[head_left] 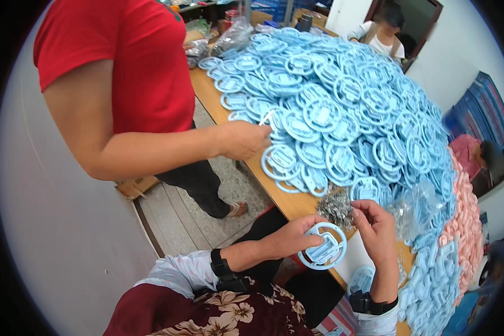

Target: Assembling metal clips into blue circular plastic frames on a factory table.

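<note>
My left hand (290, 236) grips a light blue, ring-shaped plastic part (339, 253) with a raised block across its middle, the thumb pressed on its face. It is held just off the table's near edge. My right hand (378, 231) is closed in a pinch beside a heap of small silvery metal pieces (334, 207). What lies between its fingertips, if anything, is too small to make out. Below the right hand, another blue ring-shaped part (362, 279) lies by my wrist, partly hidden.
A huge mound of blue ring parts (325, 115) covers the wooden table (207, 89). Smaller blue pieces (431, 285) and pink pieces (466, 224) are heaped at the right, near a clear plastic bag (414, 210). A person in red (151, 73) stands close at left, reaching over the table; others are farther back.
</note>
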